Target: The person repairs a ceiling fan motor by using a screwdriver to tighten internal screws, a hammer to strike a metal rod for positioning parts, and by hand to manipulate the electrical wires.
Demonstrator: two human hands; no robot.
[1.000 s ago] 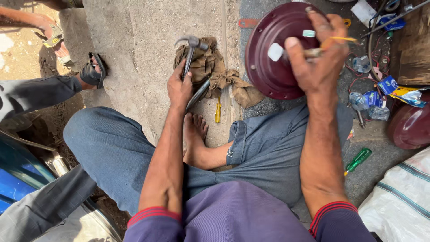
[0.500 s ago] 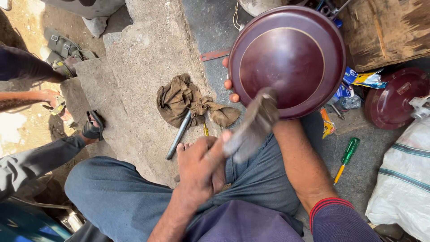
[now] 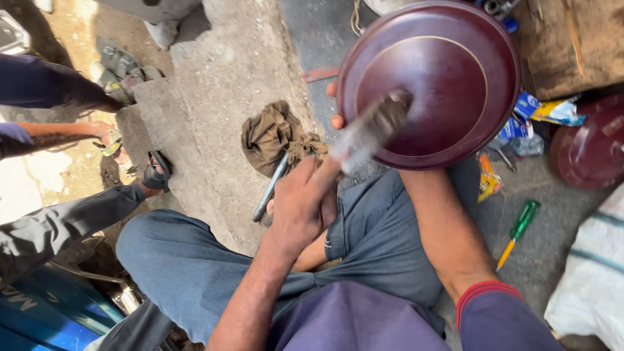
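Observation:
I sit cross-legged in blue jeans on the ground. My right hand [image 3: 334, 105] holds a round maroon metal cover [image 3: 448, 58] from behind, and only its fingertips show at the cover's left rim. My left hand [image 3: 302, 205] is shut on a long grey tool [image 3: 374, 130]. The tool is blurred by motion and its end lies against the cover's lower left face. What kind of tool it is I cannot tell.
A brown rag [image 3: 270, 130] and a metal rod [image 3: 270, 190] lie on the concrete slab ahead of my knee. A green-handled screwdriver [image 3: 518, 229], a second maroon cover [image 3: 588, 146], a white sack [image 3: 591, 286] and a wooden block [image 3: 572, 39] are on the right. Another person's arm [image 3: 58, 133] and leg [image 3: 58, 227] are at the left.
My left hand took a tool from beside the rag and brought it up to the cover. My right hand turned the cover and lowered it toward my lap.

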